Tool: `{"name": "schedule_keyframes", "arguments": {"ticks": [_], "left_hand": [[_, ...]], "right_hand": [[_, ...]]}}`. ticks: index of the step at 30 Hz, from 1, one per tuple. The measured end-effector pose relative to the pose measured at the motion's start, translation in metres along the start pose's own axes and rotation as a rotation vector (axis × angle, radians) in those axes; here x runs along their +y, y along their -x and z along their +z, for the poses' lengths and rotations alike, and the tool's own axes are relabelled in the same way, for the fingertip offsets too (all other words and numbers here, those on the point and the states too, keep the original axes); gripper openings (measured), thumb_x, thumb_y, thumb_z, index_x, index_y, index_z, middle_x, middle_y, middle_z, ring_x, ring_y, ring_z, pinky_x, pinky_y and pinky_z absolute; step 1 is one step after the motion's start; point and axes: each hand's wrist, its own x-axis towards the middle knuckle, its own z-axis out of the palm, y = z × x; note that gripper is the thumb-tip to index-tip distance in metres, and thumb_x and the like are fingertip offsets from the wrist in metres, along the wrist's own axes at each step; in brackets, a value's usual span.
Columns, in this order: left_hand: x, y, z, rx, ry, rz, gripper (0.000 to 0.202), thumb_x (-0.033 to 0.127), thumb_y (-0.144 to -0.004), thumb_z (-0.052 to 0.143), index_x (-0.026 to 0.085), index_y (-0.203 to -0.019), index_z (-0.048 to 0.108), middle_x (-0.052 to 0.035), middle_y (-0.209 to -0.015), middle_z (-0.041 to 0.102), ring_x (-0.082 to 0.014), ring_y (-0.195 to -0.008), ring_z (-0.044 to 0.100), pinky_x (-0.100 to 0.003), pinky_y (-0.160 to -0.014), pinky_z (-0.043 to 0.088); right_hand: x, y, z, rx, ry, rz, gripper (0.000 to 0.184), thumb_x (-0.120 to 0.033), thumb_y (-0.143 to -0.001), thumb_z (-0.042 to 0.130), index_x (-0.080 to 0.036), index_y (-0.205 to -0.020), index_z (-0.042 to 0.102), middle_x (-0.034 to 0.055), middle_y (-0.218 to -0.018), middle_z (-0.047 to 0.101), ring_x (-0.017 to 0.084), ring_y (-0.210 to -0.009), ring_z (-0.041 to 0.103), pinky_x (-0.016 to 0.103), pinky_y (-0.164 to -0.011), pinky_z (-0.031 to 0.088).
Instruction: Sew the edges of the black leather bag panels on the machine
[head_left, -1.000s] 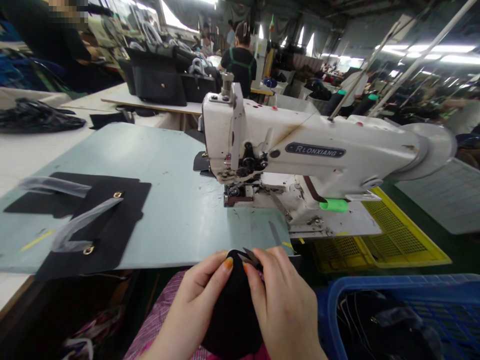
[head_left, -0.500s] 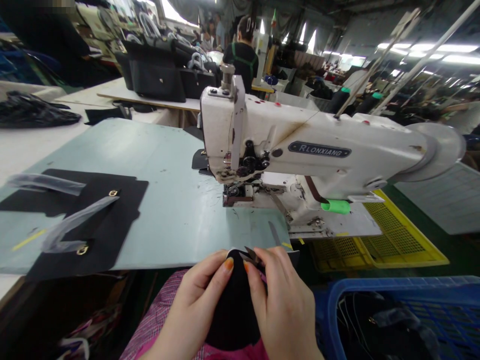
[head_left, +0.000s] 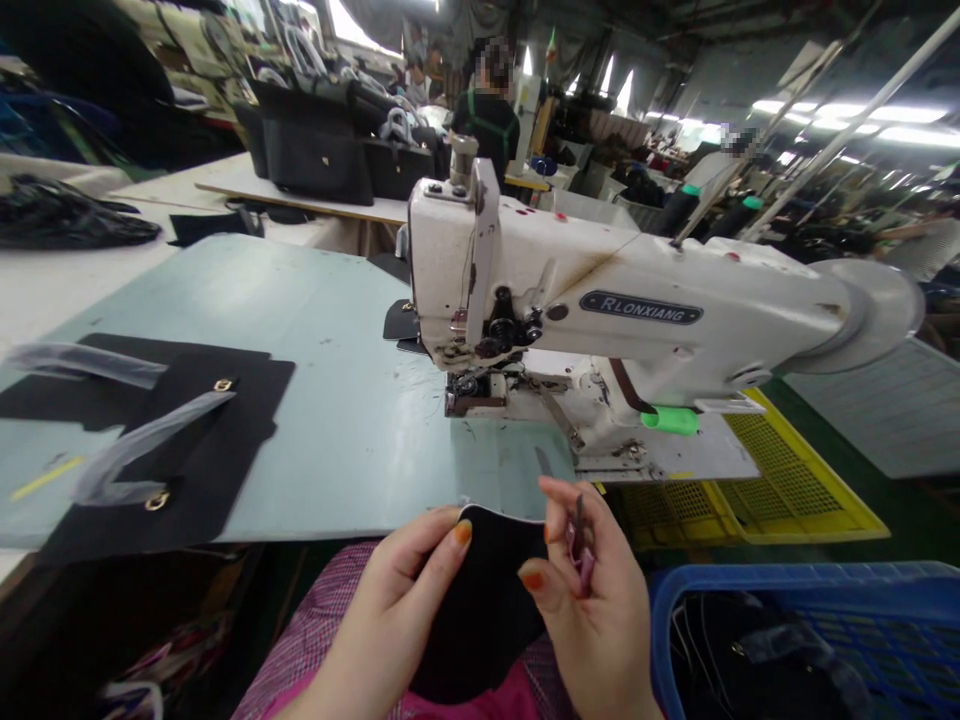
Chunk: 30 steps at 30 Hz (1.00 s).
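My left hand (head_left: 390,610) pinches the upper left edge of a black fabric piece (head_left: 487,590) held over my lap, below the table's front edge. To the right of the piece, my right hand (head_left: 592,610) grips small thread snips (head_left: 580,540), blades pointing up and clear of the fabric. The white sewing machine (head_left: 600,310) stands just beyond, its needle area (head_left: 472,385) above and ahead of my hands.
Black panels with metal eyelets and clear plastic strips (head_left: 172,430) lie on the pale green table (head_left: 322,400) at the left. A blue crate (head_left: 810,640) holding dark pieces sits at the lower right, a yellow tray (head_left: 802,490) behind it. People work at benches with black bags farther back.
My right hand has drawn the snips away from the fabric's top edge to the right and turned them upright. The fabric piece now shows wider between my hands.
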Motion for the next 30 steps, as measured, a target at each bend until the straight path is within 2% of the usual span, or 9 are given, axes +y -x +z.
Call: {"name": "schedule_keyframes", "arguments": {"ticks": [3, 7, 12, 15, 18, 20, 23, 26, 30], "left_hand": [[-0.002, -0.001, 0.001, -0.025, -0.016, 0.028, 0.026, 0.044, -0.084, 0.062, 0.026, -0.096, 0.077, -0.0021, -0.091, 0.075, -0.0195, -0.089, 0.067, -0.023, -0.079, 0.052], [-0.002, 0.0, 0.001, -0.071, -0.032, 0.062, 0.026, 0.044, -0.085, 0.06, 0.026, -0.097, 0.076, -0.0025, -0.093, 0.075, -0.0198, -0.092, 0.067, -0.024, -0.084, 0.051], [-0.003, 0.0, -0.002, -0.119, -0.068, 0.0, 0.032, 0.048, -0.088, 0.055, 0.022, -0.094, 0.074, -0.003, -0.085, 0.071, -0.0179, -0.079, 0.063, -0.024, -0.076, 0.049], [-0.006, -0.002, -0.006, -0.127, -0.064, -0.044, 0.036, 0.052, -0.088, 0.055, 0.02, -0.087, 0.071, -0.002, -0.077, 0.065, -0.018, -0.077, 0.061, -0.024, -0.073, 0.047], [-0.01, -0.005, -0.011, -0.13, -0.028, -0.113, 0.039, 0.054, -0.088, 0.053, 0.019, -0.083, 0.067, -0.0015, -0.074, 0.062, -0.0175, -0.075, 0.059, -0.024, -0.068, 0.046], [-0.013, -0.006, -0.015, -0.161, -0.017, -0.131, 0.038, 0.053, -0.09, 0.051, 0.019, -0.086, 0.067, -0.0015, -0.076, 0.063, -0.0172, -0.076, 0.06, -0.024, -0.068, 0.047], [-0.014, -0.006, -0.019, -0.195, -0.1, 0.002, 0.028, 0.043, -0.093, 0.05, 0.021, -0.093, 0.068, -0.0008, -0.081, 0.067, -0.0159, -0.08, 0.063, -0.022, -0.074, 0.048], [-0.008, -0.004, -0.024, -0.253, -0.247, 0.298, 0.017, 0.026, -0.095, 0.05, 0.026, -0.095, 0.067, 0.0022, -0.087, 0.07, -0.0117, -0.082, 0.065, -0.017, -0.076, 0.048], [0.004, -0.005, -0.028, -0.339, -0.356, 0.563, 0.025, 0.01, -0.092, 0.048, 0.028, -0.101, 0.063, 0.0041, -0.085, 0.07, -0.0088, -0.077, 0.065, -0.014, -0.073, 0.048]], "right_hand": [[0.001, -0.01, -0.004, -0.147, 0.235, -0.081, 0.035, -0.039, -0.092, 0.062, -0.02, -0.121, 0.058, 0.0023, -0.089, 0.056, 0.009, -0.059, 0.053, 0.019, -0.051, 0.041], [0.001, -0.02, -0.002, -0.203, 0.493, -0.284, 0.025, -0.026, -0.098, 0.046, -0.016, -0.085, 0.065, 0.0031, -0.076, 0.058, 0.012, -0.062, 0.056, 0.022, -0.055, 0.039], [0.011, -0.022, -0.008, 0.024, 0.662, -0.321, 0.025, -0.02, -0.097, 0.045, -0.017, -0.076, 0.058, 0.0027, -0.072, 0.054, 0.013, -0.061, 0.052, 0.024, -0.056, 0.036], [0.022, -0.024, -0.027, 0.164, 0.7, -0.3, 0.02, -0.017, -0.095, 0.048, -0.018, -0.075, 0.052, 0.002, -0.073, 0.05, 0.013, -0.065, 0.05, 0.024, -0.06, 0.036], [0.029, -0.027, -0.053, 0.441, 0.776, -0.221, 0.027, -0.016, -0.093, 0.053, -0.019, -0.068, 0.043, -0.001, -0.067, 0.043, 0.012, -0.062, 0.043, 0.025, -0.061, 0.033], [0.031, -0.026, -0.063, 0.486, 0.754, -0.172, 0.034, -0.018, -0.093, 0.055, -0.019, -0.063, 0.039, -0.0029, -0.062, 0.038, 0.011, -0.057, 0.037, 0.025, -0.058, 0.03], [0.028, -0.021, -0.059, 0.145, 0.484, -0.058, 0.036, -0.024, -0.095, 0.056, -0.017, -0.061, 0.046, -0.0018, -0.062, 0.042, 0.01, -0.056, 0.041, 0.024, -0.055, 0.031], [0.021, -0.018, -0.042, -0.289, 0.135, 0.097, 0.021, -0.031, -0.097, 0.054, -0.015, -0.087, 0.065, 0.0031, -0.081, 0.057, 0.013, -0.073, 0.054, 0.022, -0.063, 0.04], [0.008, -0.025, -0.025, -0.606, -0.088, 0.177, 0.026, -0.036, -0.098, 0.052, -0.017, -0.096, 0.07, 0.0024, -0.083, 0.058, 0.013, -0.078, 0.056, 0.022, -0.067, 0.039]]}}
